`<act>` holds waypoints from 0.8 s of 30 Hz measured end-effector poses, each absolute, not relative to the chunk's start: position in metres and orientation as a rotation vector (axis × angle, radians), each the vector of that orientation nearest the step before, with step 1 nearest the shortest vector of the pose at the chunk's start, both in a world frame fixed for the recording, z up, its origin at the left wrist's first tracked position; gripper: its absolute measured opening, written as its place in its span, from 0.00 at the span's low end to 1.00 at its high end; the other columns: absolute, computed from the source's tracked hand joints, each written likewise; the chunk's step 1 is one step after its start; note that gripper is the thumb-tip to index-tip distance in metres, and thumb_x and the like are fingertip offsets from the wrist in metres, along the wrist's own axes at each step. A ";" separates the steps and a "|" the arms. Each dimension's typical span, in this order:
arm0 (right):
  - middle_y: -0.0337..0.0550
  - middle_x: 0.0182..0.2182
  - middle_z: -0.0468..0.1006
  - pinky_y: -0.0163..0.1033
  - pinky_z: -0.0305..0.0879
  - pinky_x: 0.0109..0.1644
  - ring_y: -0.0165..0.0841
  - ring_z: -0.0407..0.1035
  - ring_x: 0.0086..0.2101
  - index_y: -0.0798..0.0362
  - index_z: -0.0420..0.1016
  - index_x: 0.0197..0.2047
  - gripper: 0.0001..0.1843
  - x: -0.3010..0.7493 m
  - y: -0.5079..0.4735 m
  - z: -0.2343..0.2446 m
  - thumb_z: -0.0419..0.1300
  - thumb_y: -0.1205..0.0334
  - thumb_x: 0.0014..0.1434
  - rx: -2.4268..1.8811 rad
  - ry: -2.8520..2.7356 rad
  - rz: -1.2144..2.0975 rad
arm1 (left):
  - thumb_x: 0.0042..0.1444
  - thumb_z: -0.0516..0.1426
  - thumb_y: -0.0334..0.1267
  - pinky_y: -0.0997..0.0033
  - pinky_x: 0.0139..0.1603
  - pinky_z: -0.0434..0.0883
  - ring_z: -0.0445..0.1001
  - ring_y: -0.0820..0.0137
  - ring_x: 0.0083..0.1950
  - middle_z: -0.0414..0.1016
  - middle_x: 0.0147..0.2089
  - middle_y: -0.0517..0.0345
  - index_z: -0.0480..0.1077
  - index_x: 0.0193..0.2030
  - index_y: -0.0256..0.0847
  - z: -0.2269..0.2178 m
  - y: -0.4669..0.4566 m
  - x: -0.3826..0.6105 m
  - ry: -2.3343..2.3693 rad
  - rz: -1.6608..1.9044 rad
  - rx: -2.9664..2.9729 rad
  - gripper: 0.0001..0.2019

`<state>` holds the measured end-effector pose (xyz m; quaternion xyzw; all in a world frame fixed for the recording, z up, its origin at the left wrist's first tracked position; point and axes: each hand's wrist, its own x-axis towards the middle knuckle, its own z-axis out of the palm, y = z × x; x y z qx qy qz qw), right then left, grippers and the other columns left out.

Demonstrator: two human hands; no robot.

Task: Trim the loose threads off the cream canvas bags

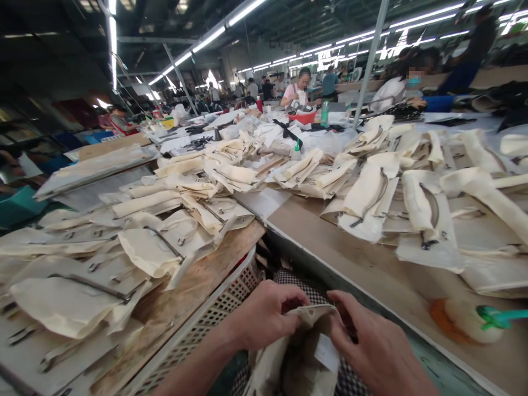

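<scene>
A cream-coloured bag piece (270, 366) hangs between my hands above my lap, its mouth gaping toward me. Inside it a dark lining shows, with a small white label (327, 352). My left hand (272, 313) pinches the upper edge on the left, thumb and fingers closed. On the right side of the same edge, my right hand (358, 335) grips with its fingers curled, partly hidden behind the piece. Under it lies a black-and-white checked cloth (305, 286) over my lap.
A cream plastic basket (206, 330) stands at my left. Similar cream pieces with dark handles (94, 289) cover the left table, and more (369, 192) lie on the right one. A bottle with a green nozzle (474, 322) lies near right. Other people work farther back.
</scene>
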<state>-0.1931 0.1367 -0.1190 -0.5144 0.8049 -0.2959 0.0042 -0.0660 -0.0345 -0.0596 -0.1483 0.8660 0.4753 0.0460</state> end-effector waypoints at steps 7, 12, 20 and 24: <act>0.37 0.40 0.79 0.35 0.73 0.40 0.32 0.76 0.38 0.47 0.68 0.47 0.10 -0.204 0.137 -0.108 0.50 0.61 0.64 -1.407 2.105 -1.081 | 0.58 0.57 0.32 0.77 0.34 0.64 0.70 0.73 0.34 0.73 0.33 0.66 0.68 0.40 0.43 -0.049 -0.025 -0.074 2.681 1.383 -0.538 0.04; 0.37 0.38 0.80 0.36 0.71 0.41 0.33 0.76 0.37 0.47 0.71 0.45 0.10 -0.191 0.128 -0.107 0.50 0.60 0.64 -1.334 2.090 -1.200 | 0.55 0.58 0.31 0.76 0.39 0.66 0.73 0.71 0.40 0.75 0.39 0.64 0.67 0.42 0.42 -0.047 -0.030 -0.061 2.645 1.435 -0.711 0.08; 0.37 0.41 0.81 0.37 0.73 0.41 0.35 0.78 0.38 0.44 0.69 0.50 0.13 -0.179 0.124 -0.122 0.49 0.56 0.65 -1.298 2.268 -1.167 | 0.58 0.56 0.31 0.75 0.43 0.64 0.74 0.71 0.42 0.77 0.43 0.67 0.72 0.46 0.47 -0.054 -0.027 -0.025 2.765 1.235 -0.811 0.11; 0.38 0.41 0.82 0.36 0.74 0.36 0.35 0.79 0.37 0.45 0.66 0.51 0.12 -0.168 0.119 -0.122 0.49 0.58 0.66 -1.413 2.275 -1.074 | 0.61 0.55 0.30 0.74 0.46 0.65 0.75 0.70 0.45 0.78 0.45 0.64 0.73 0.45 0.45 -0.061 -0.023 -0.023 2.879 1.240 -0.878 0.09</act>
